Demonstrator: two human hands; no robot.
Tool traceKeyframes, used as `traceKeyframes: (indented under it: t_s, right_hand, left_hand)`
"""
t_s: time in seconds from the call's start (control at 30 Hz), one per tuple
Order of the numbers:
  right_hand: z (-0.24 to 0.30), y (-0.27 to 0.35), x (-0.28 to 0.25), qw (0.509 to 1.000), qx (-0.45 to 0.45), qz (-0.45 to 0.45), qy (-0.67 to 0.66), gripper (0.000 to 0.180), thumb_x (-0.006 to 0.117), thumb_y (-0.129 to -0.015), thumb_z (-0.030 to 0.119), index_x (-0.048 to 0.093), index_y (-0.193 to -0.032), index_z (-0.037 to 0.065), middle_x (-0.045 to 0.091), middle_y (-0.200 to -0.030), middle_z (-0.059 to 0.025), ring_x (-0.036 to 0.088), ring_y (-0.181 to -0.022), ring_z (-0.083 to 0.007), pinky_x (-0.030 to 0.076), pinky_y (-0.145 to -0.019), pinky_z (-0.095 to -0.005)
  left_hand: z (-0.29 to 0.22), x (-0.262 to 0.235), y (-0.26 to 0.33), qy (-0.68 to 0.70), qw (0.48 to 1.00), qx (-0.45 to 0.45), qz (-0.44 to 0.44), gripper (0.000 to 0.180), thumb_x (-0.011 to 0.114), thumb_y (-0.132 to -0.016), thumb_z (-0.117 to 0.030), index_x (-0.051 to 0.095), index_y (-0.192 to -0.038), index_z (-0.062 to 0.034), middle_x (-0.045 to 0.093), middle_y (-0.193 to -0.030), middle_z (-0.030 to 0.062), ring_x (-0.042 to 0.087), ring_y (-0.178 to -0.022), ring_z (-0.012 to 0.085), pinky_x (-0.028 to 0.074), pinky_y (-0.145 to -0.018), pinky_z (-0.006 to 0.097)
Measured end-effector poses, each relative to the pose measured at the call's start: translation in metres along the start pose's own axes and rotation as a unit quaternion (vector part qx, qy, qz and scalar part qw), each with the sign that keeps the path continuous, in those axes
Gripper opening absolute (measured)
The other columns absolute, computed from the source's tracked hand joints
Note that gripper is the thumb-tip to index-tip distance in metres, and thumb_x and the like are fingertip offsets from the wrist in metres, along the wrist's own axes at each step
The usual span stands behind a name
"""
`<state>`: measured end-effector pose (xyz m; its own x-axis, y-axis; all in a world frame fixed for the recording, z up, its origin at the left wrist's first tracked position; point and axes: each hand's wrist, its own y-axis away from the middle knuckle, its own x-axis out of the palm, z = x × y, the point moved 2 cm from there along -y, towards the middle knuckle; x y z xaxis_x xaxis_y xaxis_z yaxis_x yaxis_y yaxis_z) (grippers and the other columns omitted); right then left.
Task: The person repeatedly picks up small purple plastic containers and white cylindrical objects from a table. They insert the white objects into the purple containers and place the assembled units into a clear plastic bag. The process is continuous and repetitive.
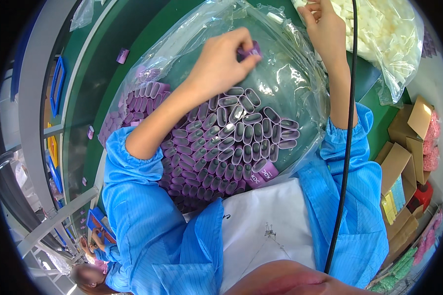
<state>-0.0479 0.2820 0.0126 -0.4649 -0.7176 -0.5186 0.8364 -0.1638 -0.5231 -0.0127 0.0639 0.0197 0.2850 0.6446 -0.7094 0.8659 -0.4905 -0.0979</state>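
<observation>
Purple, hollow, oval plastic sleeves [197, 157] sit in one big crowd on a wide green counter [150, 24]. The counter has a bare green strip along its far left side, and more green shows on the right. On it, under the sleeves, lies a big clear plastic sheet [293, 81], with its crinkly edges standing up around them.

Most of the sleeves in the middle stand on end, packed close, with their open tops showing. The near side of the crowd comes right up by the person's white shirt [261, 223]. Past the crowd's far right side there is smooth, bare sheet, with good room to move, up to the sheet's wrinkled right edge.

A clear plastic bag full of small cream-white pieces [379, 32] is at the top right. Open brown cardboard boxes [396, 160] are past the counter's right edge.

The left hand [226, 59] is over the bare part of the sheet, fingers bent, pinching one purple sleeve [255, 50] with the thumb and fingers. The right hand [325, 24] is up at the top edge of the view, just beside the white pieces. Its fingers are curled in, and I cannot tell if it has hold of anything.

One loose purple sleeve [123, 55] lies on the green strip, apart from the sheet.
</observation>
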Motion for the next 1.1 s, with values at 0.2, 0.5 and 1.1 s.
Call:
traceKeyframes:
  t_s: [0.2, 0.5, 1.1]
  right_hand:
    - [0.043, 0.012, 0.016, 0.965, -0.065, 0.108, -0.229, 0.017, 0.067, -0.084, 0.006, 0.063, -0.098, -0.002, 0.067, -0.086, -0.0137, 0.063, -0.072, -0.0253, 0.051, -0.067, -0.0327]
    - [0.019, 0.031, 0.042, 0.917, -0.297, 0.265, 0.037, 0.006, 0.066, -0.078, 0.003, 0.061, -0.081, 0.003, 0.061, -0.082, -0.0095, 0.059, -0.084, -0.0275, 0.050, -0.073, -0.0387]
    - [0.056, 0.046, 0.053, 0.917, -0.370, 0.144, -0.046, 0.020, 0.070, -0.069, 0.001, 0.067, -0.089, 0.000, 0.060, -0.084, -0.0086, 0.059, -0.084, -0.0265, 0.051, -0.072, -0.0370]
  left_hand:
    - [0.029, 0.001, -0.001, 0.026, 0.998, 0.003, -0.056, 0.025, 0.076, -0.078, -0.006, 0.064, -0.100, -0.0032, 0.072, -0.095, 0.0108, 0.069, -0.089, 0.0200, 0.053, -0.082, 0.031]
    - [0.047, 0.001, -0.001, 0.105, 0.986, -0.127, -0.025, 0.032, 0.083, -0.073, -0.013, 0.071, -0.101, -0.0030, 0.073, -0.092, 0.0057, 0.067, -0.085, 0.0112, 0.052, -0.078, 0.027]
    - [0.049, 0.006, -0.002, 0.099, 0.988, -0.110, -0.052, 0.024, 0.083, -0.073, -0.013, 0.072, -0.091, -0.0021, 0.071, -0.081, 0.0035, 0.064, -0.076, 0.0081, 0.051, -0.070, 0.025]
